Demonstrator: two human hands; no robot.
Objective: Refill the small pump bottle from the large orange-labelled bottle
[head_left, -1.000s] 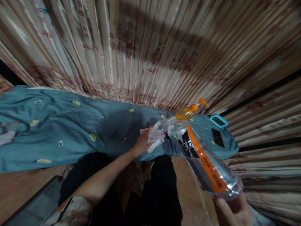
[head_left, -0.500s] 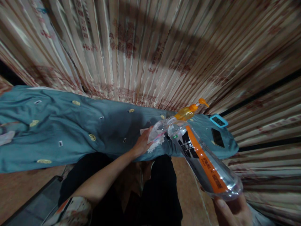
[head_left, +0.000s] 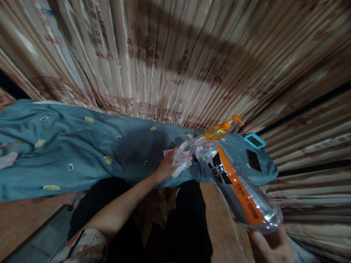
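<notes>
My right hand (head_left: 270, 243) is closed around the base of a large clear plastic bottle (head_left: 238, 186) with an orange and grey label. That bottle is tilted, its neck end pointing up-left. There it meets a small clear plastic bottle (head_left: 186, 148) in my left hand (head_left: 168, 164), whose fingers are wrapped round it, partly hidden. Whether liquid flows between the two cannot be made out. White lacy tissue (head_left: 181, 167) shows below the small bottle. Just behind the bottle necks is a yellow pump bottle (head_left: 215, 132) with an orange pump head (head_left: 236, 118).
A teal patterned cloth (head_left: 131, 146) covers the long narrow surface. At its right end are a blue-framed digital clock (head_left: 255, 140) and a dark phone (head_left: 253, 160). A pleated curtain (head_left: 164, 62) hangs behind. A grey box-like object (head_left: 41, 233) stands at lower left.
</notes>
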